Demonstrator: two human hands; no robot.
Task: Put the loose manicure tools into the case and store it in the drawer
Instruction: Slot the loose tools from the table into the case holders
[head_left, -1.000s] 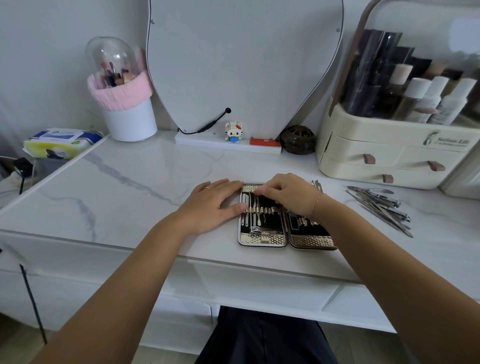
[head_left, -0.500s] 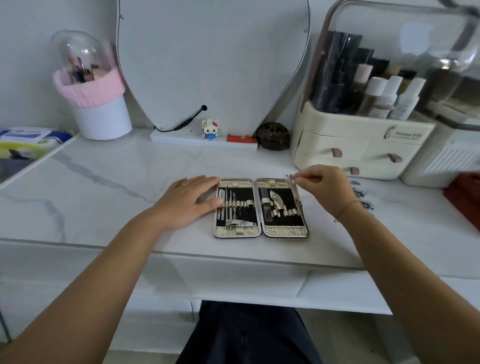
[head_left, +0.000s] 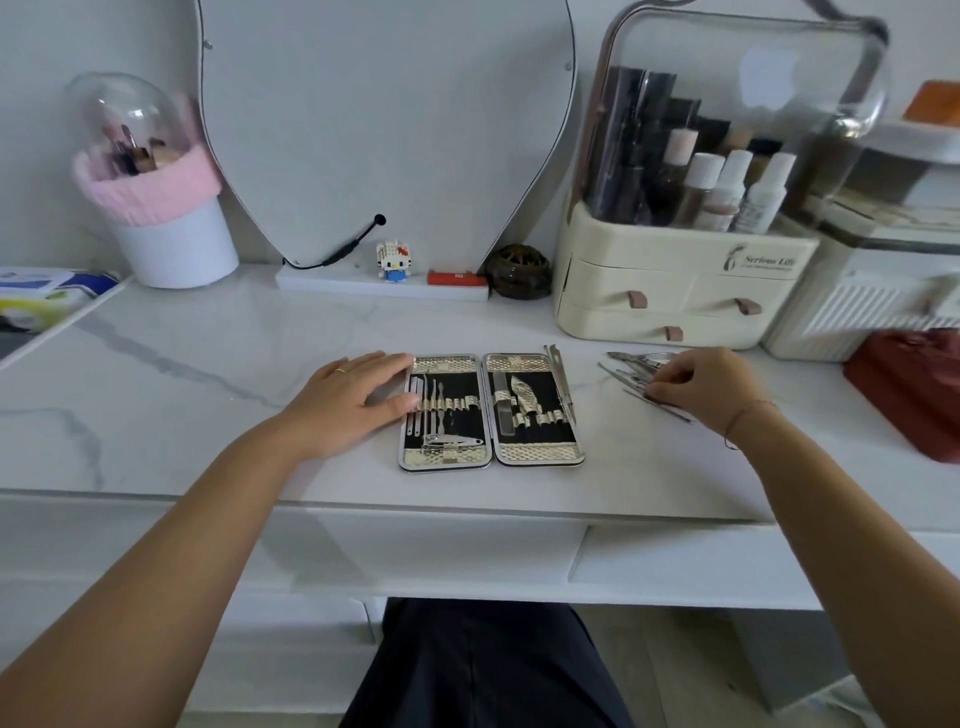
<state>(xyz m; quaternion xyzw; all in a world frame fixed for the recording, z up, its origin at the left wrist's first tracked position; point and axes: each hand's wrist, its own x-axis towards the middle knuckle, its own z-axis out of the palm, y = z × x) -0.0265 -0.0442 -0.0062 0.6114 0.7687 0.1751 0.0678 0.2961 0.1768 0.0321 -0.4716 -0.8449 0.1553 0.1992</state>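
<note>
Your right hand (head_left: 701, 387) pinches tangled steel manicure tools (head_left: 628, 375): neighbours may snag, scatter. Your left hand (head_left: 358, 400) lies flat against open gold-trimmed black case (head_left: 537, 454).

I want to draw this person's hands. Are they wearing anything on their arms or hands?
No sleeves are showing. The left hand wears a thin gold ring. The right hand has a thin dark string bracelet at its wrist.

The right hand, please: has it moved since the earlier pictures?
Yes. The right hand went rightward, off the open case to the loose tools beside it.
</note>
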